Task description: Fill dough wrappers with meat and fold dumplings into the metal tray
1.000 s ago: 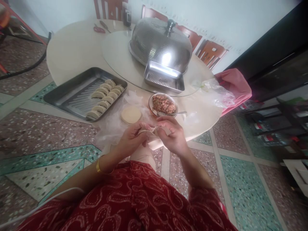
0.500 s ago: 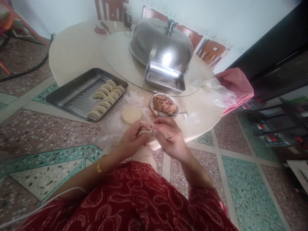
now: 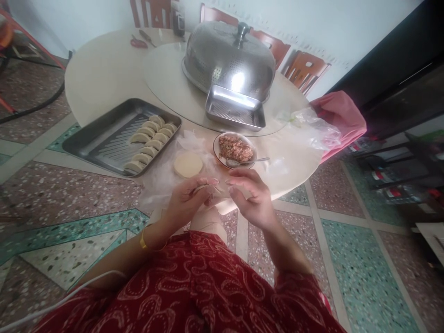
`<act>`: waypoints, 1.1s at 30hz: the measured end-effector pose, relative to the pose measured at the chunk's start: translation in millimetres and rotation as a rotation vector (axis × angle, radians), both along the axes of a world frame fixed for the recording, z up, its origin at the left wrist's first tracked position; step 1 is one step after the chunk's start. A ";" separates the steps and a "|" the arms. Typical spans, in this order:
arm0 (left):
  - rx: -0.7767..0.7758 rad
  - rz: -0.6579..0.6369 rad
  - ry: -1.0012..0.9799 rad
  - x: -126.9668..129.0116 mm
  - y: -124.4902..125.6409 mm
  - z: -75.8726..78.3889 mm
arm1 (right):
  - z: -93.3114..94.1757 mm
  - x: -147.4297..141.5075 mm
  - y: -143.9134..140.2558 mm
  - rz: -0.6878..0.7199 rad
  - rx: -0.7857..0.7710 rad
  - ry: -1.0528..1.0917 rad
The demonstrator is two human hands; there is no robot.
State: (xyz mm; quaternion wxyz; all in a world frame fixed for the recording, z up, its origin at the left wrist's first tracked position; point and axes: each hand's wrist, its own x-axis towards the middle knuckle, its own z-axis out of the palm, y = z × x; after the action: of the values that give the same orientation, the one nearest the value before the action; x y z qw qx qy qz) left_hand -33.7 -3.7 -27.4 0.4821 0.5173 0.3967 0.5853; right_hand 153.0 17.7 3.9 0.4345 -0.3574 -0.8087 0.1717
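The dumpling (image 3: 207,188) is largely covered by the fingers (image 3: 194,192) of the left hand (image 3: 185,203), so its fold cannot be made out. The spoon's bowl (image 3: 233,162) is partly buried in the filling. The chairs (image 3: 298,69) are cut off behind the tabletop (image 3: 104,74).

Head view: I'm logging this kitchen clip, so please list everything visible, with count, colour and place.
Table: one, cream, round.
Tray: one, steel, left.
Folded dumplings: about nine, pale, in the tray.
Wrapper stack: one, pale, on plastic.
Bowl of filling: one, brown mince, with spoon.
Dome cover: one, steel, centre.
Small pan: one, steel, before the cover.
Scissors: one, red, far edge.
Left hand: holds dumpling.
Right hand: fingers spread, just off it.
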 end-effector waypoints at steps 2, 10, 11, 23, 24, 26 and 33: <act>0.021 -0.004 0.003 1.3 -0.4 -0.6 | -3.1 1.0 -1.5 0.012 -0.010 -0.020; -0.026 -0.028 0.017 5.7 1.2 -2.1 | -4.1 1.9 -4.7 -0.025 0.044 -0.148; -0.043 -0.040 0.023 6.1 1.5 -1.9 | -4.7 1.7 -4.4 -0.036 0.064 -0.169; -0.028 -0.164 0.019 9.8 4.6 -8.2 | -6.7 -3.2 3.2 -0.087 -0.222 -0.010; -0.013 -0.161 0.037 9.7 5.1 -8.5 | -7.0 -3.5 3.6 -0.075 -0.244 0.003; 0.002 -0.153 0.072 10.1 5.7 -8.7 | -7.7 -4.3 4.0 -0.064 -0.270 0.014; -0.033 -0.116 0.071 12.6 6.4 -9.6 | -7.0 -7.8 -0.7 -0.045 -0.177 0.004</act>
State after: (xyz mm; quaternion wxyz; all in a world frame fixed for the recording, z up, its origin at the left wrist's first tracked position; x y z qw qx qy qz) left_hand -21.1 2.7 -37.0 0.5095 0.5519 0.3925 0.5308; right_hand 145.2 17.0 -3.1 0.4066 -0.4122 -0.7813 0.2332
